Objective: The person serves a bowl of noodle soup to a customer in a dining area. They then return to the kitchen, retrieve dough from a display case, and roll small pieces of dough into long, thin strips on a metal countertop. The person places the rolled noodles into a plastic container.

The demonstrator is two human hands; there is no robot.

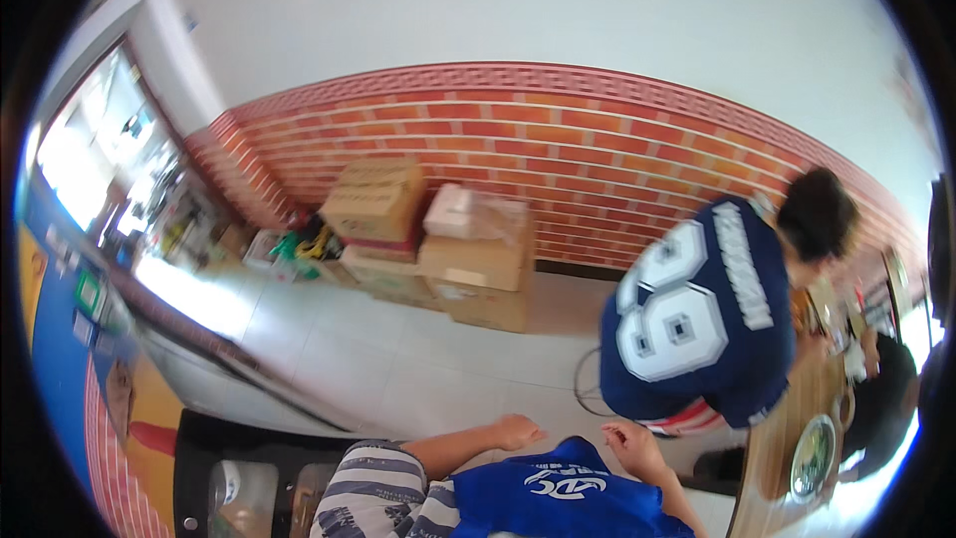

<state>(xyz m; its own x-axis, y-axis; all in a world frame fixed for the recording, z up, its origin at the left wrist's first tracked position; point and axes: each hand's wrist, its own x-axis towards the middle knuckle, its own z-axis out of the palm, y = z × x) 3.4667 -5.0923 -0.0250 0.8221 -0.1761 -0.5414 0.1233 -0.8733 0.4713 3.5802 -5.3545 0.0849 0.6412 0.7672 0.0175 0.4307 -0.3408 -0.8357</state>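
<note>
- A blue cloth (558, 493), looks like a sports shirt or vest with a white emblem, is draped over the person's lap at the bottom middle of the view, beside a grey-and-white striped garment (363, 498).
- The left hand (518, 430) rests just past the cloth's upper left edge, fingers loosely curled and apart from the fabric as far as I can see; its grip is closed on nothing.
- The right hand (629, 438) sits at the cloth's upper right edge, fingers bent down towards it. Whether that grip pinches the fabric I cannot tell, since the fingertips are small and partly hidden.
- The cloth looks soft, light and limp, so I judge it would sag and fold as soon as it is lifted. It is not fragile, and the smooth weave may slide a little between fingers.
- The best hold seems to be along the top hem or at the two upper corners, one per hand, pinching a fold of fabric, not pressing on the flat.
- Nearby: a person in a navy numbered jersey (702, 314) leans over a wooden bench (777, 438) on the right, which carries a plate (813, 456).
- Farther off, cardboard boxes (428, 239) are stacked against a red brick wall (597, 139) on a pale tiled floor (398, 359).
</note>
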